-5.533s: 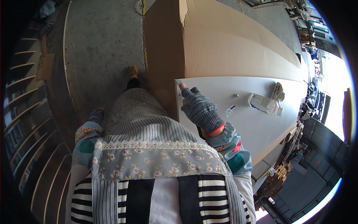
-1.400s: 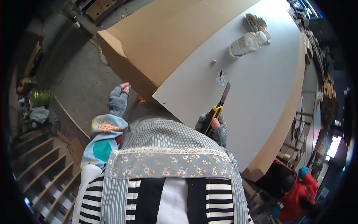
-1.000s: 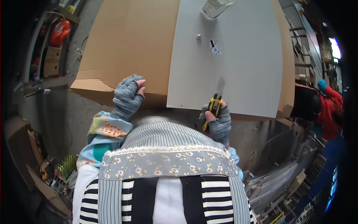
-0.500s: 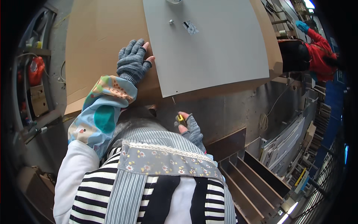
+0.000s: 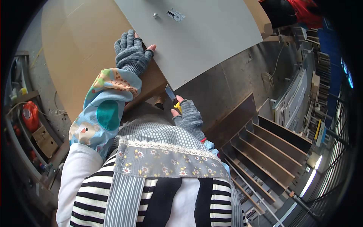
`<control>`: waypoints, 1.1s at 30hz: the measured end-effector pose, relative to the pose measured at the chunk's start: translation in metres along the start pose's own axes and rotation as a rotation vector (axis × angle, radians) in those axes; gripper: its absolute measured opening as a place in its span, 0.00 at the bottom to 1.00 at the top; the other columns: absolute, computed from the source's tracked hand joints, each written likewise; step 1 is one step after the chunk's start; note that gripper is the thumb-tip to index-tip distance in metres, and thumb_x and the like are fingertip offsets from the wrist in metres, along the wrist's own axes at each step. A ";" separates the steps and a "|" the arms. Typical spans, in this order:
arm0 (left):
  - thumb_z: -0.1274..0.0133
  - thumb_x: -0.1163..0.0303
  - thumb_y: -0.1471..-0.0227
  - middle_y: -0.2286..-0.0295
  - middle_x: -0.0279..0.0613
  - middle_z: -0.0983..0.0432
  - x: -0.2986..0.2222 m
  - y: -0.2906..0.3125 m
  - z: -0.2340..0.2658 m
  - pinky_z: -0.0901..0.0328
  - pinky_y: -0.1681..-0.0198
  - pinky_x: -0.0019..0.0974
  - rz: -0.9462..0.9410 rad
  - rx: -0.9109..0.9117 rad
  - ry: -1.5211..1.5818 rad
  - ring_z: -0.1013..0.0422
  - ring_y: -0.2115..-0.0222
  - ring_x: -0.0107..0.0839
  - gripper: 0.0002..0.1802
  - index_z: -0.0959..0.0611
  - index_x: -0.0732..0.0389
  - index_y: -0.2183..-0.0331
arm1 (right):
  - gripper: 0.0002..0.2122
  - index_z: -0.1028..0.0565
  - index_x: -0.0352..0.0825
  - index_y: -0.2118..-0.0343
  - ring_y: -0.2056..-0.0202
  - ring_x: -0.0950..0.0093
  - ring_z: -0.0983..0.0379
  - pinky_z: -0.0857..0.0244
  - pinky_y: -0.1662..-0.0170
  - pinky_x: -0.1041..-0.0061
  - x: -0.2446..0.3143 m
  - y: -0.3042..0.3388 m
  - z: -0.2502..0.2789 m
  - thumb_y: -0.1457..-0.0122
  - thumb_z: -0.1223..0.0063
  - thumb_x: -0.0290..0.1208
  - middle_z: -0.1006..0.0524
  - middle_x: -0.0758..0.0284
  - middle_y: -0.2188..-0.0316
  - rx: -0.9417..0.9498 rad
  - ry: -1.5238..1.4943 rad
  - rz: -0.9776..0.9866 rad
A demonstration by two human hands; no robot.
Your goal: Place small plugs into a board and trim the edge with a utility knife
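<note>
My left hand (image 5: 130, 53), in a grey fingerless glove, lies flat on a brown cardboard sheet (image 5: 83, 53). Its thumb reaches over the edge of a light grey panel (image 5: 204, 41) that lies on the cardboard. Close to the panel's near corner, my right hand (image 5: 190, 117), gloved the same way, grips a yellow utility knife (image 5: 178, 107). The blade is out and points up and left, at the cardboard's near edge just below that corner; whether it touches is unclear. Parts of the right fingers are hidden behind the glove.
On the panel are a small metal fitting (image 5: 155, 15) and a printed label (image 5: 176, 15). A person in red (image 5: 304, 13) stands at the far right. Brown shelving (image 5: 264, 151) is to my right, with stacked boards (image 5: 295, 100) beyond. A red bag (image 5: 31, 115) sits at left.
My right hand has moved up and left, bringing the knife to the cardboard edge by the panel's corner. My left hand stays flat by the panel edge. The whole view has turned.
</note>
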State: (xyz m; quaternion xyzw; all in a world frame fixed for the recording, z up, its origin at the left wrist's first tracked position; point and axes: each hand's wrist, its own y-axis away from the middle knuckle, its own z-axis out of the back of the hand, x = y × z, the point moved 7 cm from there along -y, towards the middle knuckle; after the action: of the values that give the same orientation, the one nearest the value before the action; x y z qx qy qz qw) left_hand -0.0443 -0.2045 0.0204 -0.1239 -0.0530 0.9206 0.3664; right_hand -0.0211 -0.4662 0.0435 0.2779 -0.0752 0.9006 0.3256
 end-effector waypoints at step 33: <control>0.42 0.52 0.60 0.59 0.39 0.29 -0.015 -0.103 0.011 0.43 0.49 0.44 -0.157 -0.246 0.275 0.35 0.54 0.40 0.29 0.25 0.59 0.57 | 0.12 0.33 0.27 0.55 0.71 0.77 0.27 0.28 0.66 0.77 -0.030 0.010 0.011 0.39 0.61 0.26 0.27 0.65 0.68 -0.157 -1.279 -0.544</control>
State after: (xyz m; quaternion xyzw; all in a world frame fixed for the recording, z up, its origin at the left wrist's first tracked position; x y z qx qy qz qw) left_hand 0.0311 -0.1398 0.0532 -0.2875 -0.1240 0.8502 0.4232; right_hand -0.0037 -0.4939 0.0367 0.7381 -0.2446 0.4388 0.4504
